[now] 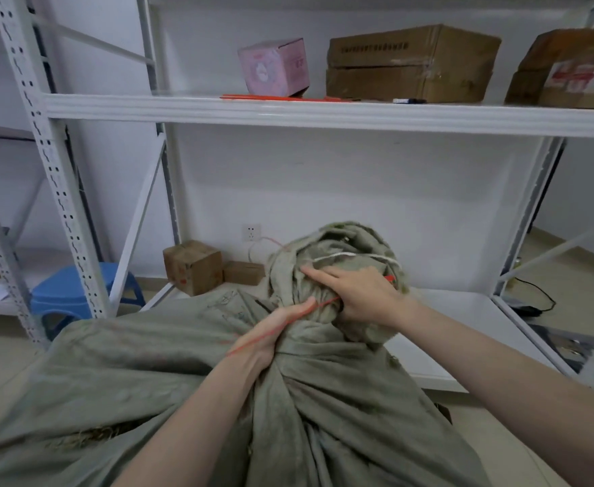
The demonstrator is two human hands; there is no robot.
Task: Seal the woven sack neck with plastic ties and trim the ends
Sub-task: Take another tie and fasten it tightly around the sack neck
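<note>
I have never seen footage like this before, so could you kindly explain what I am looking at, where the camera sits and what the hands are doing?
There is no machine here: the one picture comes from a camera worn on a person's head, looking forward and down at their own bare arms. In front of them is a large grey-green woven sack with its neck gathered into a bunch. The left hand grips the neck from the side, and the right hand presses on the bunched top. A thin red plastic tie runs between the two hands, across the neck; whether it is fastened yet cannot be told. Behind stands a white metal shelf carrying more red ties, a pink box and cardboard boxes.
</note>
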